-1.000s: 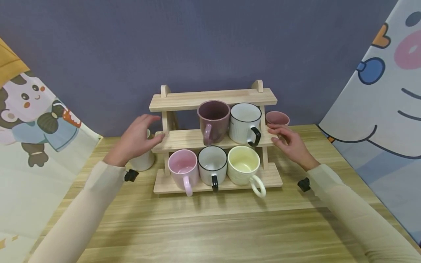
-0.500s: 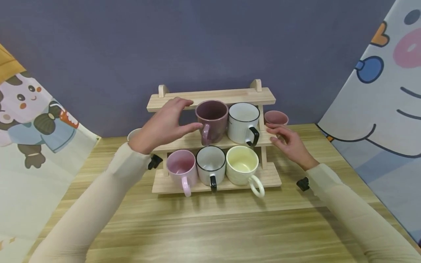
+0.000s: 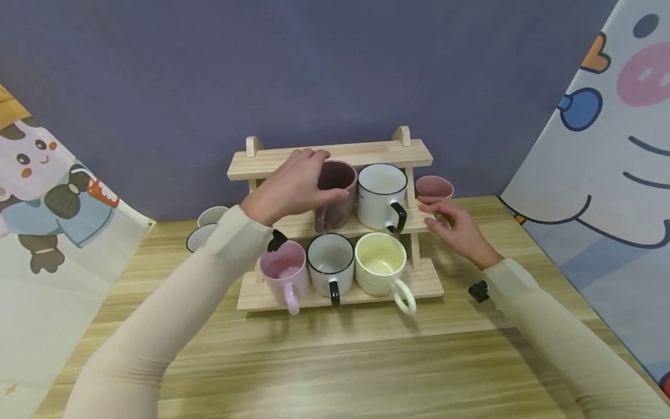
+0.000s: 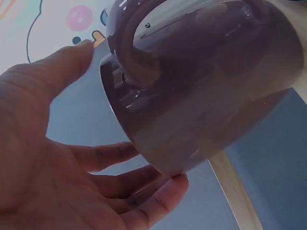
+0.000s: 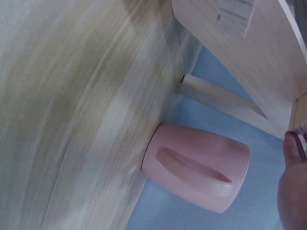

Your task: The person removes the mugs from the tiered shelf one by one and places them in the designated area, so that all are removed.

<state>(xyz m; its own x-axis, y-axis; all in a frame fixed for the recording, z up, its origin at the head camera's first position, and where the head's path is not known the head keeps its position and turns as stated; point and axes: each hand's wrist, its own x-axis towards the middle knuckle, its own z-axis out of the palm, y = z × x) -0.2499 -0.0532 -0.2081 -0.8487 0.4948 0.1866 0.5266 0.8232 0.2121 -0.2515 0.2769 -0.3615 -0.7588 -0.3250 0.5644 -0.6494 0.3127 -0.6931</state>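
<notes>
A wooden rack [image 3: 361,155] with tiered shelves stands against the backdrop. My left hand [image 3: 298,187] is at a dark purple mug [image 3: 339,212] on the middle shelf. In the left wrist view, its fingers [image 4: 158,201] reach the mug's rim, while the thumb [image 4: 72,67] stays apart from the handle. Beside that mug is a white mug [image 3: 378,203] with a black handle. My right hand [image 3: 463,233] touches the right end of the middle shelf with its fingertips. Below are a pink mug [image 3: 282,279], a black-rimmed white mug [image 3: 330,276] and a pale yellow mug [image 3: 374,279].
A dusty-pink mug [image 5: 196,167] stands on the table behind the rack's right end. Two mugs, a white one [image 3: 211,216] and a dark-rimmed one [image 3: 198,236], are at the left, partly behind my left sleeve [image 3: 173,314]. Printed cloths hang at both sides.
From the rack's left end, my left hand has moved right to the purple mug. My right hand has kept its place at the shelf end. The view has shifted slightly.
</notes>
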